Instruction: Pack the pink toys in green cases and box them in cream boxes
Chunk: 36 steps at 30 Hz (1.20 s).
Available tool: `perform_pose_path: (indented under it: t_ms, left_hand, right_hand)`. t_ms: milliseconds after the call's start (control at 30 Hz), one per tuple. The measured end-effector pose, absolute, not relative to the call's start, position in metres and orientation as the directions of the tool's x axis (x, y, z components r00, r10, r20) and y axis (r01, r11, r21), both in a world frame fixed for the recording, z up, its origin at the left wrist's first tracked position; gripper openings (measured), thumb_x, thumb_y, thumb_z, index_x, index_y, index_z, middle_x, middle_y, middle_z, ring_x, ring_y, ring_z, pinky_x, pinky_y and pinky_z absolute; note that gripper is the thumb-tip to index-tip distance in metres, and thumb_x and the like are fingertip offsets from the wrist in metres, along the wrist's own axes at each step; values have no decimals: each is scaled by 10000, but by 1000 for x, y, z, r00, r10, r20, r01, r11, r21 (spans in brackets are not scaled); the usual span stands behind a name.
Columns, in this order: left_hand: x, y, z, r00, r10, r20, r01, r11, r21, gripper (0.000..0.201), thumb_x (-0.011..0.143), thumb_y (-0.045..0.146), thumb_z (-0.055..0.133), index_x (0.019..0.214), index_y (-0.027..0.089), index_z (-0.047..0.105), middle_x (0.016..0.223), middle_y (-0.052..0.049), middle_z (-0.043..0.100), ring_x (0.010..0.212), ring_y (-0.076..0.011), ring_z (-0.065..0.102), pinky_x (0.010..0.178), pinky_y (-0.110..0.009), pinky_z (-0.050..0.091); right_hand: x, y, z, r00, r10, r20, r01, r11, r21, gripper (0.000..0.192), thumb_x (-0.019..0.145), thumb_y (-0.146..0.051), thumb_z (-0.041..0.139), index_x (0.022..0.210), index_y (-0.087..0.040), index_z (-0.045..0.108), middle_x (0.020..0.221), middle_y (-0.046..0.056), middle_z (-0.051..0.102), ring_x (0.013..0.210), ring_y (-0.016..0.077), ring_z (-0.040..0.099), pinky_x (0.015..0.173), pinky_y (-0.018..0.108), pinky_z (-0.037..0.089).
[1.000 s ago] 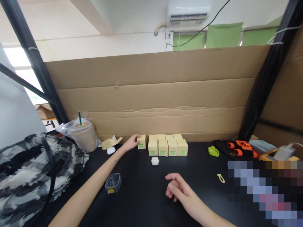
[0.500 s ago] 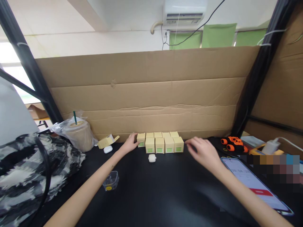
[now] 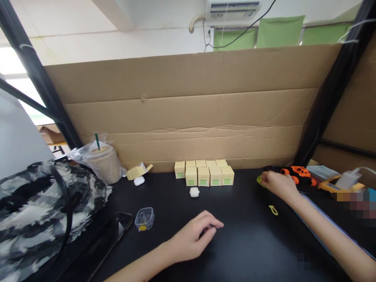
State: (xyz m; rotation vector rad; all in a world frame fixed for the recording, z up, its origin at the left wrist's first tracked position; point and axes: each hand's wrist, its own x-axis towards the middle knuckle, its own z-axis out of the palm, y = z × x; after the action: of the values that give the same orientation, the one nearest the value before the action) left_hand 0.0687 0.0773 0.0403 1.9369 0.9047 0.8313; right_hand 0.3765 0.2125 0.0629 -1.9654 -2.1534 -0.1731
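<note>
A black desk [image 3: 241,243] runs up to a tall cardboard wall, with a black frame at either side. The right hand [image 3: 279,185] lies at the desk's right, fingers curled over a small green clip [image 3: 259,180]; whether it is actually pinched I cannot tell, since the hand covers most of it. The clip looks light, stiff and smooth, probably best taken by its two long sides. The left hand [image 3: 192,237] rests near the middle, loosely curled and holding nothing. Just beside the right hand lies a yellow loop [image 3: 273,210], and beyond it an orange toy [image 3: 298,173]. Between the hands, further back, stand yellow boxes [image 3: 205,173] in two rows, a white earbud case [image 3: 194,192] in front. Leftward are a clear plastic case [image 3: 144,219], a phone [image 3: 113,233] and a bagged drink cup [image 3: 102,163].
</note>
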Motion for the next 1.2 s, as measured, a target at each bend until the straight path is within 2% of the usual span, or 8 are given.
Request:
perform_pose_path:
  t_ms: [133, 267, 467, 667, 800, 933, 1067, 1200]
  left_hand:
    - [73, 85, 22, 390, 920, 41, -9, -41, 999, 418, 901, 476, 449, 1179, 180, 546, 1038, -132, 660, 817, -183, 659, 741, -321, 493]
    - [70, 89, 11, 345, 927, -151, -265, 250, 931, 606, 752, 596, 617, 1188, 190, 503, 1000, -107, 683, 732, -182, 691, 693, -319, 499]
    - [66, 85, 19, 369, 903, -221, -322, 347, 881, 468, 731, 435, 729, 1073, 163, 561, 926, -76, 708, 832, -191, 695, 847, -360, 482]
    - [65, 84, 22, 403, 887, -227, -379, 387, 840, 266, 783, 306, 708, 950, 166, 555, 917, -90, 732, 871, -205, 699, 877, -374, 462]
    - [64, 87, 23, 365, 896, -252, -464, 410, 785, 302, 798, 268, 691, 1043, 140, 569, 953, -129, 733, 852, -229, 710, 858, -377, 478]
    - [64, 89, 27, 350, 906, -240, -516, 400, 758, 258, 807, 269, 674, 995, 95, 653, 946, -126, 722, 855, -238, 704, 835, -356, 504]
    - [64, 89, 30, 316, 915, -251, -513, 388, 766, 228, 798, 237, 679, 957, 73, 692, 958, -143, 729, 868, -237, 703, 861, -345, 505]
    - [64, 89, 31, 313, 911, -268, -498, 397, 771, 254, 792, 228, 685, 990, 69, 689, 1021, -166, 722, 923, -255, 696, 886, -356, 497]
  right_hand:
    - [335, 183, 76, -397, 869, 295, 893, 440, -95, 116, 891, -210, 548, 845, -196, 654, 890, 41, 687, 813, 193, 653, 738, 316, 478]
    - [284, 138, 65, -670, 682, 292, 694, 716, -79, 137, 904, -259, 511, 882, -238, 645, 857, 25, 691, 825, 205, 630, 757, 339, 431]
    - [268, 110, 39, -815, 437, 381, 432, 896, -104, 276, 952, -130, 384, 961, -209, 648, 896, 88, 694, 794, 209, 612, 775, 373, 410]
    - [275, 107, 52, -802, 476, 361, 384, 874, -299, 187, 953, -231, 466, 1067, -253, 611, 995, 61, 682, 884, 198, 628, 814, 357, 446]
    - [314, 133, 55, -594, 718, 363, 603, 696, -389, 202, 895, -291, 508, 1060, -267, 621, 977, 61, 681, 846, 225, 650, 748, 368, 491]
    - [383, 173, 42, -316, 946, 71, 878, 320, -356, 317, 670, -226, 622, 982, -250, 677, 1061, 112, 684, 931, 322, 660, 816, 454, 494]
    - [418, 188, 27, -261, 964, -44, 894, 225, -387, 332, 575, -187, 634, 902, -217, 682, 848, 126, 714, 666, 267, 682, 606, 362, 530]
    - [418, 188, 22, -273, 960, -66, 881, 222, -418, 204, 568, -138, 584, 734, -238, 648, 684, 60, 680, 572, 200, 626, 543, 300, 464]
